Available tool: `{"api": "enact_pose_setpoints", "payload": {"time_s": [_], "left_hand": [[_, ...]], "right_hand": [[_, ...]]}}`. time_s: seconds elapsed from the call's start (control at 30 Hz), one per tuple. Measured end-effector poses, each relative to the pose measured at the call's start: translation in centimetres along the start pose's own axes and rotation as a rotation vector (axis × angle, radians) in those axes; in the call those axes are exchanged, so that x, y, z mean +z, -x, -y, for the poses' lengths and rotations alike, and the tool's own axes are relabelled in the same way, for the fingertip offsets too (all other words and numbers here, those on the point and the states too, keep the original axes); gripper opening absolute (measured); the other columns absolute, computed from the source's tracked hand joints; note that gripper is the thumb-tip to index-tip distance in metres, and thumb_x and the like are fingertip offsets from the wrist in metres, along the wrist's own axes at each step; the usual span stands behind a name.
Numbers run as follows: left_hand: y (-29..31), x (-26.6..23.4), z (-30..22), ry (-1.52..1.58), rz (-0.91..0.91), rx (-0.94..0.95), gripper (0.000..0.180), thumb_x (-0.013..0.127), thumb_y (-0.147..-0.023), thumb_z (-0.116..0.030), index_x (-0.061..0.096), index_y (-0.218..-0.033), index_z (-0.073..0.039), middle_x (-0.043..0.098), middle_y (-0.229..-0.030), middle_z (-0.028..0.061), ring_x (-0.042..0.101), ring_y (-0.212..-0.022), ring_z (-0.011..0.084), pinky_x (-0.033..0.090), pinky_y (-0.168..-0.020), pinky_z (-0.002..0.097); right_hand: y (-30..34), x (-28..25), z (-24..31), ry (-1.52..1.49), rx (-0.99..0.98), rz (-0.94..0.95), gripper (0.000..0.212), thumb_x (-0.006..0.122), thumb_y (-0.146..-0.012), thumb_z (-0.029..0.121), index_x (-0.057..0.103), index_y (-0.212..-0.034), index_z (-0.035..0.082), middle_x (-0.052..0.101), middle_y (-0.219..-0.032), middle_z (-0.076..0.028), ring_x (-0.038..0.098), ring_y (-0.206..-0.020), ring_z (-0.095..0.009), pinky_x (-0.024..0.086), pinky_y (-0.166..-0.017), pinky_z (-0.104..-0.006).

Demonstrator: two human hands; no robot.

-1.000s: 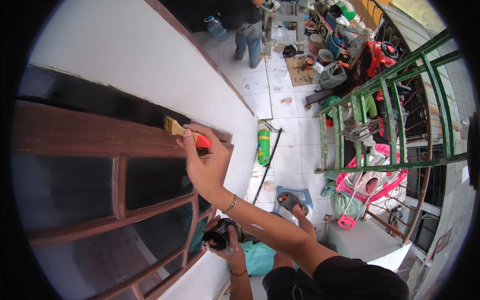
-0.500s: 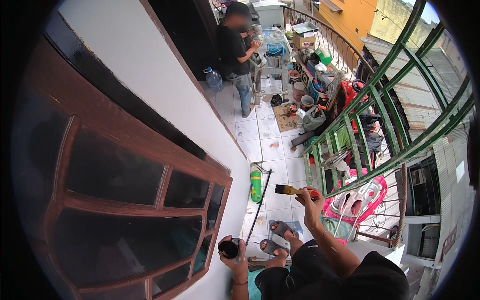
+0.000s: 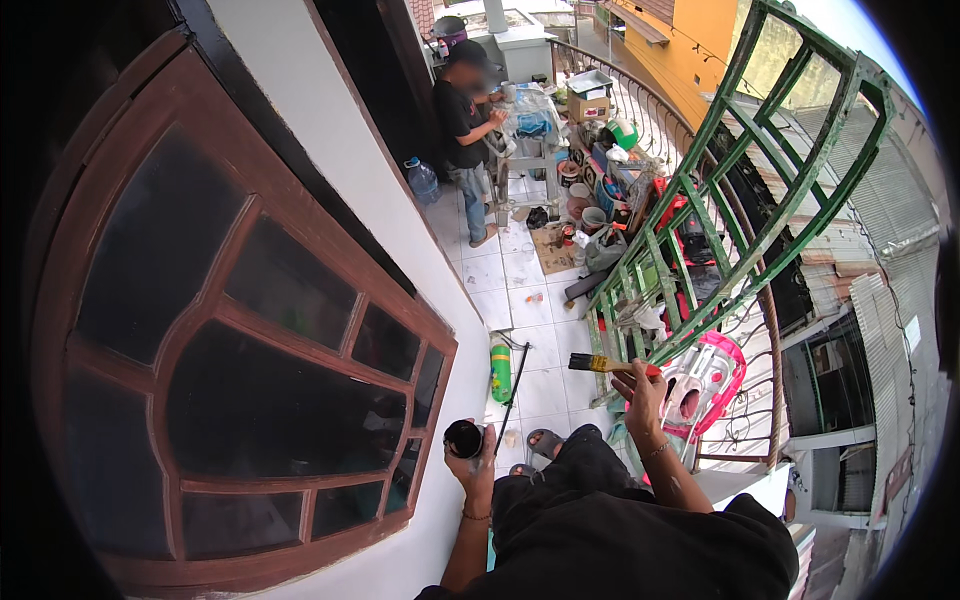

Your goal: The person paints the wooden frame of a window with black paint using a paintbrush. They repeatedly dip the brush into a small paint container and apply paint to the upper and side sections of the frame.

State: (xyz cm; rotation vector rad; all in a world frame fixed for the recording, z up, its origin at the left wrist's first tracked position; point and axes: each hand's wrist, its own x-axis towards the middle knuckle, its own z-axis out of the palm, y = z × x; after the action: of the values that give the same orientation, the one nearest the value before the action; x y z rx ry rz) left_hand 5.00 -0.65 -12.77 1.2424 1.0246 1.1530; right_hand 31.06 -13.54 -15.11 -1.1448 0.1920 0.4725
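My left hand [image 3: 478, 474] is wrapped round a small round container [image 3: 463, 438] with a dark inside, held beside the white wall. In my right hand [image 3: 645, 398] is a paintbrush [image 3: 597, 363] with a yellowish handle, red at its end. Its dark bristles point left, apart from the container and the wall. To the left stands a window with a brown wooden frame [image 3: 290, 372] and dark glass panes. What the container holds is too dark to make out.
A green ladder [image 3: 700, 300] leans on the right beside a curved railing. On the white tiles lie a green bottle [image 3: 500, 372] and a thin black rod [image 3: 513, 395]. A pink-and-white baby seat [image 3: 712, 375] sits near the railing. Farther off, a person [image 3: 462, 135] stands at a cluttered table.
My view has tilted up and shows more of the window. The brush has shifted slightly right and up in the picture. The container sits higher, and my feet are now mostly hidden.
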Motion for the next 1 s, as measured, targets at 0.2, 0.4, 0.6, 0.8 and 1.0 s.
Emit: {"api": "enact_pose_setpoints", "payload": {"time_s": [0.2, 0.4, 0.6, 0.8, 1.0], "left_hand": [[-0.1, -0.4, -2.6, -0.127, 0.050, 0.178, 0.028, 0.087, -0.084, -0.009, 0.063, -0.094, 0.000, 0.069, -0.083, 0.0036, 0.065, -0.073, 0.0116, 0.052, -0.068, 0.0261], [1.0, -1.6, -1.9, -0.186, 0.123, 0.146, 0.037, 0.089, -0.081, -0.008, 0.062, -0.105, 0.000, 0.066, -0.090, 0.0035, 0.063, -0.080, 0.0109, 0.053, -0.074, 0.0277], [1.8, -0.6, -2.4, -0.130, 0.151, 0.204, 0.044, 0.090, -0.080, -0.009, 0.062, -0.112, 0.002, 0.069, -0.098, 0.0067, 0.067, -0.091, 0.0142, 0.056, -0.084, 0.0278], [0.8, -0.1, -1.9, -0.177, 0.267, 0.197, 0.053, 0.091, -0.070, -0.004, 0.063, -0.115, -0.001, 0.067, -0.107, 0.0108, 0.069, -0.098, 0.0246, 0.055, -0.090, 0.0350], [-0.2, 0.9, -3.5, -0.196, 0.323, 0.349, 0.056, 0.090, -0.065, 0.000, 0.064, -0.114, -0.002, 0.065, -0.109, 0.0103, 0.068, -0.100, 0.0236, 0.055, -0.091, 0.0355]], "right_hand": [[4.3, 3.4, 2.0, 0.033, -0.146, 0.197, 0.027, 0.069, -0.101, 0.025, 0.062, -0.112, 0.001, 0.070, -0.096, -0.010, 0.074, -0.081, -0.022, 0.066, -0.072, -0.0358], [11.0, 8.5, 4.7, 0.127, -0.347, 0.509, 0.020, 0.065, -0.103, 0.014, 0.063, -0.113, -0.004, 0.072, -0.097, -0.014, 0.073, -0.084, -0.019, 0.065, -0.072, -0.0337], [15.3, 9.1, 6.2, 0.296, -0.408, 0.689, 0.020, 0.063, -0.104, 0.012, 0.061, -0.112, -0.006, 0.073, -0.100, -0.015, 0.073, -0.091, -0.021, 0.064, -0.080, -0.0340], [17.3, 8.0, 8.0, 0.402, -0.481, 0.603, 0.019, 0.063, -0.104, 0.011, 0.062, -0.113, -0.005, 0.073, -0.102, -0.015, 0.072, -0.090, -0.019, 0.061, -0.080, -0.0318], [17.8, 7.8, 8.8, 0.483, -0.604, 0.579, 0.015, 0.065, -0.102, 0.006, 0.064, -0.108, -0.008, 0.074, -0.099, -0.016, 0.074, -0.085, -0.019, 0.060, -0.079, -0.0319]]}}
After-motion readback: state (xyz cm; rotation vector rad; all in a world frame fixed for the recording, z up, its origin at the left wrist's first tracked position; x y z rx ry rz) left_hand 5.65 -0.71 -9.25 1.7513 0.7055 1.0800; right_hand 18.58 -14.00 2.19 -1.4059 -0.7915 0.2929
